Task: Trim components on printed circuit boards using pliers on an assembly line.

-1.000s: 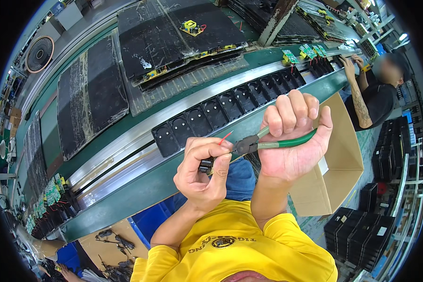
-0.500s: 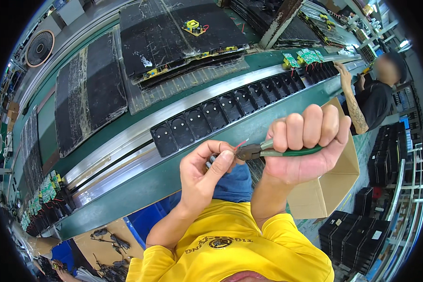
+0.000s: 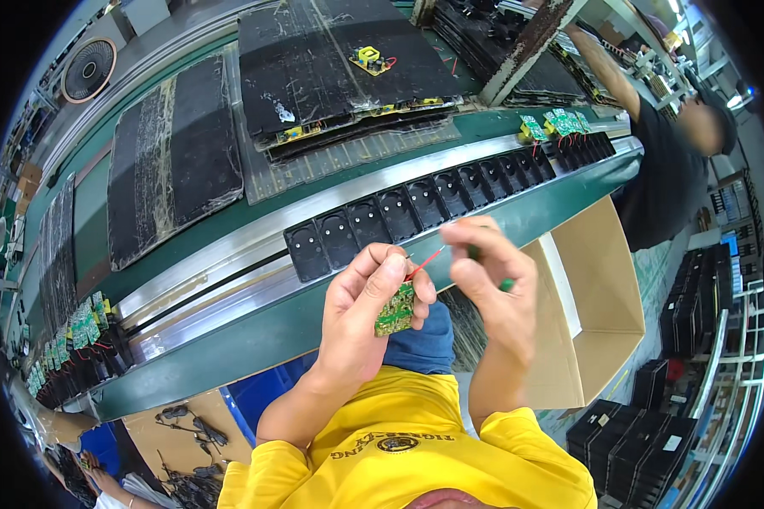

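Observation:
My left hand [image 3: 367, 316] holds a small green circuit board [image 3: 396, 309] upright between thumb and fingers, in front of my chest. A thin red wire [image 3: 424, 262] runs from the board's top toward my right hand [image 3: 494, 293]. My right fingertips pinch the wire's far end, and the green handle of pliers [image 3: 505, 285] shows tucked in that palm. Both hands hover over the near edge of a green conveyor [image 3: 255, 335], just below a row of black adapter housings [image 3: 416, 206].
Black mats [image 3: 174, 157] lie on the belt, one with a yellow part [image 3: 369, 59]. More green boards stand at left [image 3: 81, 322] and right [image 3: 552, 125]. An open cardboard box [image 3: 598, 297] sits at my right. Another person in black [image 3: 671, 161] works at the far right.
The green-handled pliers, gripped in my raised right fist before, are now tucked in the palm. My right fingers have moved to pinch the red wire, and the circuit board has come into plain view.

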### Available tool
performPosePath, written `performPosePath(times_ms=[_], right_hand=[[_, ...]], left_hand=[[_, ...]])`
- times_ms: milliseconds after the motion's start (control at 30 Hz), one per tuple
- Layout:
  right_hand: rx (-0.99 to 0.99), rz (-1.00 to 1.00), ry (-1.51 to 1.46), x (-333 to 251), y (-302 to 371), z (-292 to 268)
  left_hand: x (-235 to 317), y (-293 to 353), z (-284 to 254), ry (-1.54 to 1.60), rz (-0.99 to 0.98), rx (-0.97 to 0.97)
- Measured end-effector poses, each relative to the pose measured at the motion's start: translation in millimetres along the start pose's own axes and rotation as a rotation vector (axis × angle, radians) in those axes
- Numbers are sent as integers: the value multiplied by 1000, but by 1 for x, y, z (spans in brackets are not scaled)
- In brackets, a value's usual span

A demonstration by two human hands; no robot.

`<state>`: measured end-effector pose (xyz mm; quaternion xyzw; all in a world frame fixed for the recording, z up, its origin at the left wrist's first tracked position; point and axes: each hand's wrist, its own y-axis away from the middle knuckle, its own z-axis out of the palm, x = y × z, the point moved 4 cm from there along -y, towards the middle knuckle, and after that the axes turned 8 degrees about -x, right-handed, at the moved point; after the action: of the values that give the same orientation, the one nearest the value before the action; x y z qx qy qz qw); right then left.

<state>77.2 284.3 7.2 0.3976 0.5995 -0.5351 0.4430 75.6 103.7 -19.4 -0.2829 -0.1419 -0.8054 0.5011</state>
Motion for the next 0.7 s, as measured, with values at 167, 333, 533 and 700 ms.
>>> performPosePath(times_ms=[167, 333, 533, 700], right_hand=[[-82, 104, -171, 22, 1, 10], [-81, -80, -137, 17, -10, 29], [74, -335, 398, -9, -20, 66], [-97, -210, 726, 26, -28, 79]], left_hand=[[1, 2, 0, -46, 58, -11], [22, 10, -6, -339, 47, 47], [84, 19, -23, -645, -41, 163], [151, 9, -61, -1398, 1, 168]])
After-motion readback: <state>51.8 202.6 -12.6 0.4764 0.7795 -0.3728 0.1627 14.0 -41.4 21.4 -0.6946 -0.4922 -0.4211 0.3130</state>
